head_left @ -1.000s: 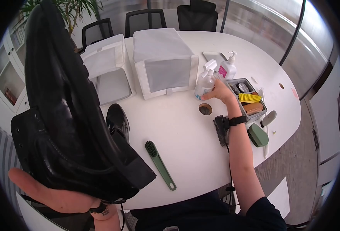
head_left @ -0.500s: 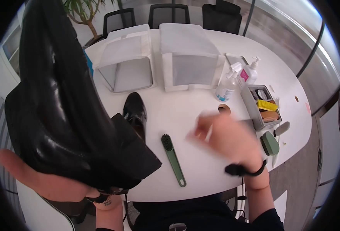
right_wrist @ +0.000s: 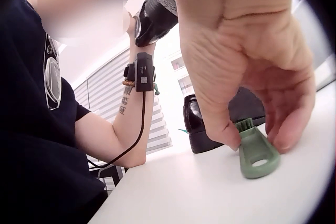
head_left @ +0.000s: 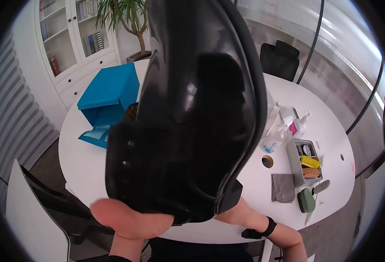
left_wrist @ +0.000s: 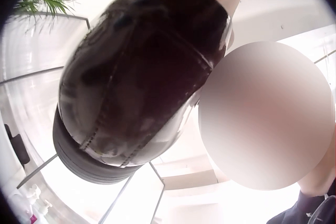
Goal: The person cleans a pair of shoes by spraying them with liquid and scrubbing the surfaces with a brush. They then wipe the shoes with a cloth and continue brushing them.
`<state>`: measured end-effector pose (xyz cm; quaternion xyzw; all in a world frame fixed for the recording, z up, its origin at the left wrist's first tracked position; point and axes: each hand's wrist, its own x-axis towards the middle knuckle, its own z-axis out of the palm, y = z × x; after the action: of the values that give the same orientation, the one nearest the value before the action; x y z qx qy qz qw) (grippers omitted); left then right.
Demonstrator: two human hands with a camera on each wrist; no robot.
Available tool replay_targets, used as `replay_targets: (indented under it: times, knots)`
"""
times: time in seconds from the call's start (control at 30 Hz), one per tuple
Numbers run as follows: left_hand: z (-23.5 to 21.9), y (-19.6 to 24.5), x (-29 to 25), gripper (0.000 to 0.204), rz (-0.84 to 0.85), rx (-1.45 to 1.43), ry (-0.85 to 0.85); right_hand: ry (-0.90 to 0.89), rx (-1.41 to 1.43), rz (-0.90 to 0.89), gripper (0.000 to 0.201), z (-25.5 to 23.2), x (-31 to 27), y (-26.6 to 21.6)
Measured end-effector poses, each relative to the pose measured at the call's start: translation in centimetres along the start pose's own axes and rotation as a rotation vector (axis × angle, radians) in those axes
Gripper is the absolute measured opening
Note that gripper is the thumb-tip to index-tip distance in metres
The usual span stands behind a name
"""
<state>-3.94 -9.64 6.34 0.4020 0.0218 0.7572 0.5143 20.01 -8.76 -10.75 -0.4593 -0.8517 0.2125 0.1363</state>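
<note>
In the head view a glossy black leather shoe [head_left: 188,109] is held up close to the camera by my left hand [head_left: 131,218], which grips it at the heel end. Its rounded, stitched upper [left_wrist: 126,87] fills much of the left wrist view. My right hand [right_wrist: 241,50] is low over the white table, thumb and fingers pinching a green brush [right_wrist: 257,155] with a hole at the handle end. The raised shoe hides that brush in the head view. Behind the right hand stands the second black shoe [right_wrist: 194,124].
A blue box [head_left: 109,87] lies open on the left of the table [head_left: 85,161]. To the right are a spray bottle [head_left: 275,137], a pump bottle [head_left: 301,126], a grey bin [head_left: 292,161] of brushes, a folded grey cloth [head_left: 283,187] and a green-backed brush [head_left: 306,201].
My right hand has left the spray bottle and come back to the green brush near the table's front. The raised shoe has moved rightward in view as the head turned left.
</note>
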Motion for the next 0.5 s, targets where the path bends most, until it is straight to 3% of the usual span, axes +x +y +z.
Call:
replay_targets:
  times: [0.13, 0.23, 0.33, 0.4, 0.5]
  knots:
    - [1.1, -0.8, -0.3, 0.059, 0.239, 0.215, -0.039, 0.032, -0.067, -0.033, 0.033, -0.7, -0.2, -0.1]
    - [1.2, -0.9, -0.2, 0.067, 0.212, 0.176, -0.081, 0.04, -0.023, -0.132, 0.029, -2.7, -0.7, 1.0]
    - [1.2, -0.9, -0.1, 0.079, 0.16, 0.144, -0.134, -0.048, 0.073, -0.073, 0.025, -7.4, -0.4, 1.1]
    - [1.3, -0.9, 0.0, 0.087, 0.114, 0.127, -0.176, 0.065, 0.045, 0.025, 0.019, -10.9, -0.4, 0.1]
    - [1.3, -1.0, 0.2, 0.099, 0.027, 0.098, -0.252, 0.444, 0.132, 0.259, 0.027, -16.8, -1.7, -3.5]
